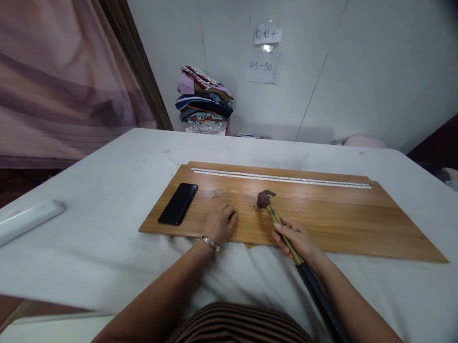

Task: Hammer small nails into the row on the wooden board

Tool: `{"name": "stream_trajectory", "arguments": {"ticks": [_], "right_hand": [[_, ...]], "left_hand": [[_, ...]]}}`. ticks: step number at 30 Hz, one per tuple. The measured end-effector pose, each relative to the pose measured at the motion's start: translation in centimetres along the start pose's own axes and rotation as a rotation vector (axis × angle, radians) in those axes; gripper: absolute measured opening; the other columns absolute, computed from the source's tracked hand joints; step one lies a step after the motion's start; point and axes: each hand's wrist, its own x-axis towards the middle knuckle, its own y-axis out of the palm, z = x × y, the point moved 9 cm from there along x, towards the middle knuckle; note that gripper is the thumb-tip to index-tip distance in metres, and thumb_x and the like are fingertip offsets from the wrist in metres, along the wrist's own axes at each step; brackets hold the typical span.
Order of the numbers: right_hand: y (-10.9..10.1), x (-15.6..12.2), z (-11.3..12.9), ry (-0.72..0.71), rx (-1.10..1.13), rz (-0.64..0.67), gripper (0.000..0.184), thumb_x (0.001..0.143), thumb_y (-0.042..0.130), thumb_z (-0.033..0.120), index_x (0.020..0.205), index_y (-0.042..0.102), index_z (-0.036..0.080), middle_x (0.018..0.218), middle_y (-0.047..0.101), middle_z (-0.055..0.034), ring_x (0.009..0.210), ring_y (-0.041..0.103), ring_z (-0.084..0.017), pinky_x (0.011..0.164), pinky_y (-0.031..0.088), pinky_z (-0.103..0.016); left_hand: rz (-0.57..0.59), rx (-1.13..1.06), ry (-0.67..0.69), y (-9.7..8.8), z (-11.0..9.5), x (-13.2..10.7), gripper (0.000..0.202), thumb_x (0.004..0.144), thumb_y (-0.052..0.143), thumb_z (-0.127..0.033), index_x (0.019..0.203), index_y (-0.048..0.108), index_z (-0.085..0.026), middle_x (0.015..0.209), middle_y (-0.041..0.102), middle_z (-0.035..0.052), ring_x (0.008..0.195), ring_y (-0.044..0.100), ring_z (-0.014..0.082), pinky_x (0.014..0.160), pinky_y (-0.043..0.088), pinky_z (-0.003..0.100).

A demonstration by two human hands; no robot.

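My right hand (292,238) is closed around the handle of a claw hammer (280,229). The hammer's rusty head (264,199) is over the middle of a wooden board (347,225), by a short row of small dark spots (288,212). It hides part of the board, and I cannot tell whether it touches. On the board's near edge rests my left hand (220,222), fingers curled in and no object showing in them. A few loose nails (216,192) lie just beyond it. To their left is a black phone (178,204), flat on the board.
Two white marked strips (281,179) run along the board's far side. The board lies on a white-covered table (100,197), with a long white object (24,224) at its left. Folded clothes (205,103) are stacked behind, below paper notes (262,67) on the wall.
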Motion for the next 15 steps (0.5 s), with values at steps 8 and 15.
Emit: {"name": "stream_trajectory", "arguments": {"ticks": [8, 15], "right_hand": [[0.29, 0.01, 0.21, 0.002, -0.007, 0.01, 0.037, 0.077, 0.061, 0.052, 0.071, 0.047, 0.019, 0.054, 0.05, 0.0077, 0.028, 0.033, -0.001, 0.026, 0.028, -0.013], [0.05, -0.01, -0.18, 0.01, -0.032, 0.0, 0.037, 0.077, 0.06, 0.054, 0.071, 0.047, 0.019, 0.051, 0.047, 0.0086, 0.028, 0.033, -0.002, 0.026, 0.027, -0.014]], "left_hand": [[-0.016, -0.016, 0.06, 0.21, -0.19, 0.0, 0.016, 0.087, 0.048, -0.021, 0.076, 0.06, -0.019, 0.086, 0.06, 0.005, 0.087, 0.055, 0.0189, 0.082, 0.044, 0.035], [-0.022, 0.009, 0.047, 0.06, -0.22, -0.11, 0.016, 0.087, 0.05, -0.022, 0.076, 0.061, -0.02, 0.086, 0.061, 0.0043, 0.087, 0.055, 0.0187, 0.082, 0.043, 0.035]]}}
